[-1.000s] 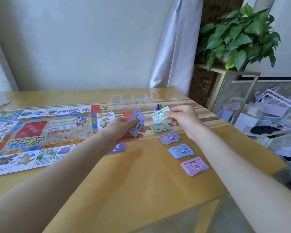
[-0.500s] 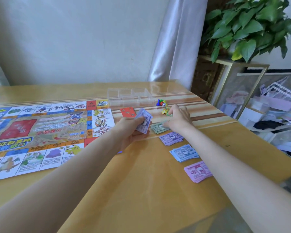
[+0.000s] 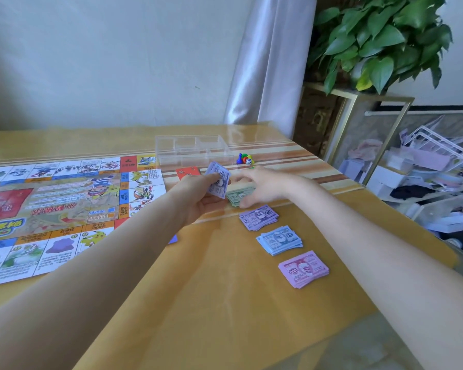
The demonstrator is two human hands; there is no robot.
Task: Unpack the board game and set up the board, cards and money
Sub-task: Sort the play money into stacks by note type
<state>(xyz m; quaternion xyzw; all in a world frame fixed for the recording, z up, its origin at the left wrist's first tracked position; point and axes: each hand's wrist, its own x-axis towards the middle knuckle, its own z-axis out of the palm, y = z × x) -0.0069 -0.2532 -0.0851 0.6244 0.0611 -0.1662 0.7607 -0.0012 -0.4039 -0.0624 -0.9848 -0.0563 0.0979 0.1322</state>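
The colourful game board (image 3: 64,206) lies flat on the left of the yellow table (image 3: 225,303). My left hand (image 3: 198,196) grips a small wad of violet play-money notes (image 3: 219,180), held upright. My right hand (image 3: 262,185) reaches over the green money pile (image 3: 237,196), fingers loosely spread just above it. Toward me from that pile lie a purple pile (image 3: 258,217), a blue pile (image 3: 280,240) and a pink pile (image 3: 304,268) in a row. A red card stack (image 3: 188,172) sits past my left hand.
A clear plastic compartment tray (image 3: 193,149) stands at the back. Coloured pawns and a die (image 3: 245,159) sit beside it. A blue card (image 3: 173,239) peeks out under my left forearm. Beyond the table's right edge are a potted plant (image 3: 380,41) and cluttered shelves (image 3: 425,182).
My right hand carried a green note down onto the green pile, let it go and now hovers over it. My left hand kept holding the violet notes.
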